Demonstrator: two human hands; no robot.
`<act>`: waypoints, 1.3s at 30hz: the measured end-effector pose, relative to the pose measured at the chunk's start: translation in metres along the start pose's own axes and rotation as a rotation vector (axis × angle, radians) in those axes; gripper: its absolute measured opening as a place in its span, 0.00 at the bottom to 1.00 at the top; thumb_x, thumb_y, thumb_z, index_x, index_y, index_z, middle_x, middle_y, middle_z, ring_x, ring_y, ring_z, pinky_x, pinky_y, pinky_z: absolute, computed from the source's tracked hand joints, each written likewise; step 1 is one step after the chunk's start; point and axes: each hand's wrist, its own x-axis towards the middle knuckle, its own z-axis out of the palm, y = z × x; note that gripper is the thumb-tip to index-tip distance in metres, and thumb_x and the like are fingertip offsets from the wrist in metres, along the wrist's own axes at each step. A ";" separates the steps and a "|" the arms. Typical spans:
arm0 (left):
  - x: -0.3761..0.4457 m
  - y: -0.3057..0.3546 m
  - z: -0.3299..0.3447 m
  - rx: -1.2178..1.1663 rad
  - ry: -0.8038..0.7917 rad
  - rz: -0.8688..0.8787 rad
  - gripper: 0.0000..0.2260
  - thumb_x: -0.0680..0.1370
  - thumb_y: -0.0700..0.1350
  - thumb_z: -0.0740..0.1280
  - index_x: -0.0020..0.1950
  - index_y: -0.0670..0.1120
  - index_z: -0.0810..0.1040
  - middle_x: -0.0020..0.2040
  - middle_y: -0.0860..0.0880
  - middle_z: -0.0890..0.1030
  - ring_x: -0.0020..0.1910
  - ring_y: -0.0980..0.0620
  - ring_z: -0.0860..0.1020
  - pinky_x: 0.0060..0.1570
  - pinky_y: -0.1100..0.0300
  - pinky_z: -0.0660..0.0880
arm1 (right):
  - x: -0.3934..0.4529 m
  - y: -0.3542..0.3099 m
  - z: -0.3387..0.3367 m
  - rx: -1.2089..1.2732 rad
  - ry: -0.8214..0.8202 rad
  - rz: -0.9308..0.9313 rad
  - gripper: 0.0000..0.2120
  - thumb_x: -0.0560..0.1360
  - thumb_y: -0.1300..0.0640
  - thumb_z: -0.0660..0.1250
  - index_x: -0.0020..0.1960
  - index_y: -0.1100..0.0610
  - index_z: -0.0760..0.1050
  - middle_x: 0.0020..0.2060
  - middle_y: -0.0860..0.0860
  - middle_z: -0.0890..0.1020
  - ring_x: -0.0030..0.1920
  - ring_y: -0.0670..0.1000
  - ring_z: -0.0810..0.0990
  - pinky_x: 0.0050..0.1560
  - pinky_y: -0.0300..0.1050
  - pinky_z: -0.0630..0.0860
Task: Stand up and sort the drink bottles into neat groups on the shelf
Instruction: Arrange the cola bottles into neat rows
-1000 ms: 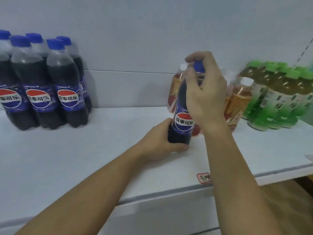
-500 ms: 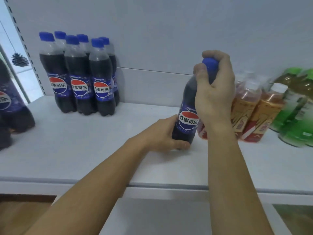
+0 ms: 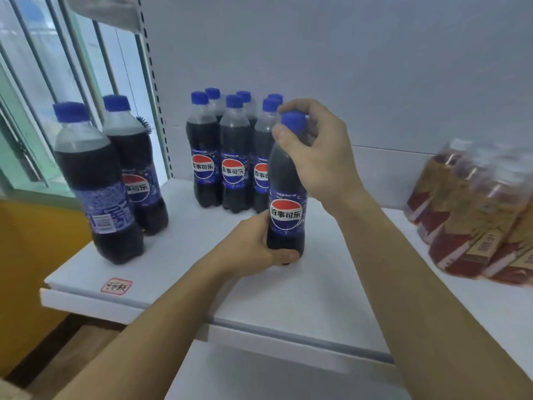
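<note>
I hold one cola bottle (image 3: pixel 285 197) with a blue cap upright on the white shelf (image 3: pixel 288 295). My left hand (image 3: pixel 253 249) grips its base and my right hand (image 3: pixel 317 151) curls round its neck and cap. Just behind it, against the back wall, stands a group of several cola bottles (image 3: pixel 227 160). Two more cola bottles (image 3: pixel 106 180) stand apart near the shelf's left end. At the right lie tilted orange tea bottles (image 3: pixel 478 217) with red and gold labels, blurred.
The shelf's left end (image 3: pixel 49 287) lies close to the two loose bottles, and a small red label sticker (image 3: pixel 116 286) sits near its front edge. A window with bars (image 3: pixel 43 90) is at the left. Bare shelf surface lies between the groups.
Both hands have carried the cola bottle leftward along the shelf, from beside the tea bottles to just in front of the cola group. The green-capped bottles have left the view.
</note>
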 end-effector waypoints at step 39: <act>-0.100 -0.049 -0.098 0.157 0.401 0.070 0.05 0.78 0.52 0.71 0.52 0.56 0.82 0.42 0.59 0.82 0.46 0.60 0.80 0.42 0.67 0.77 | 0.039 -0.095 0.130 -0.425 -0.360 -0.475 0.18 0.81 0.41 0.63 0.66 0.49 0.73 0.38 0.39 0.79 0.36 0.40 0.77 0.42 0.26 0.69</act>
